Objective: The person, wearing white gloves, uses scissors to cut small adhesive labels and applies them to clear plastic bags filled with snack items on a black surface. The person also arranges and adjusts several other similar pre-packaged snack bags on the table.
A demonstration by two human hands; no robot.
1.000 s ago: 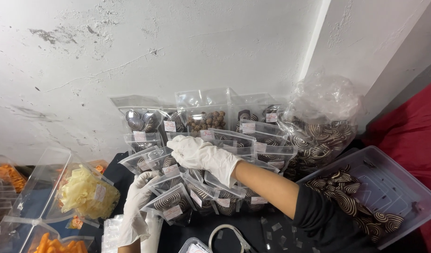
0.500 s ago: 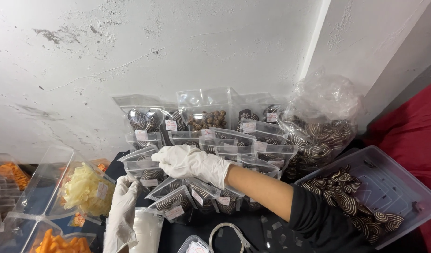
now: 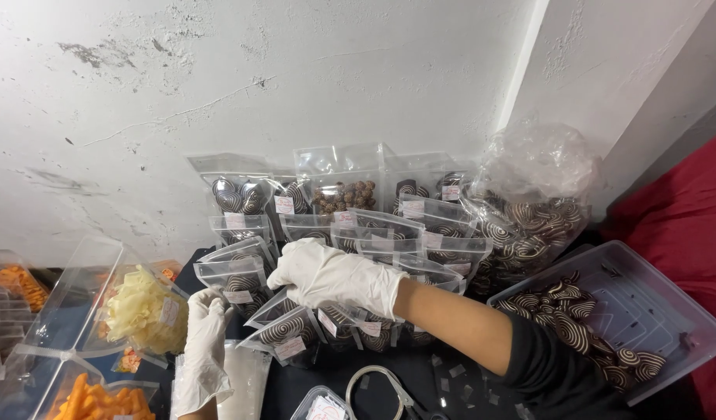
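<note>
Our fingers (image 3: 296, 292) on the right hand (image 3: 335, 276) are curled down over the front row of clear zip pouches (image 3: 288, 330) of striped swirl cookies, pressing on their tops rather than pinching any one of them; whether a pouch edge is caught beneath the glove we cannot tell. The left hand (image 3: 202, 350) stands upright just beside that row, its gloved fingers loosely bent and closed on nothing we can see, with a pale plastic bag (image 3: 245, 381) against it.

By size, first comes the big clear sack of swirl cookies (image 3: 533, 210) at the right of the stack, against the white wall (image 3: 296, 78). Next is the clear plastic bin (image 3: 646, 311) at the far right, partly filled with loose cookies. At the left stand clear containers with a pouch of pale yellow chips (image 3: 144, 311) and orange snacks (image 3: 101, 400). Between them the filled pouches lean in rows on the dark table (image 3: 451, 381).

To settle the front pouches well, we judge it best to press lightly and evenly, since the cookies look brittle, and to steady the row from the left so it does not topple.
</note>
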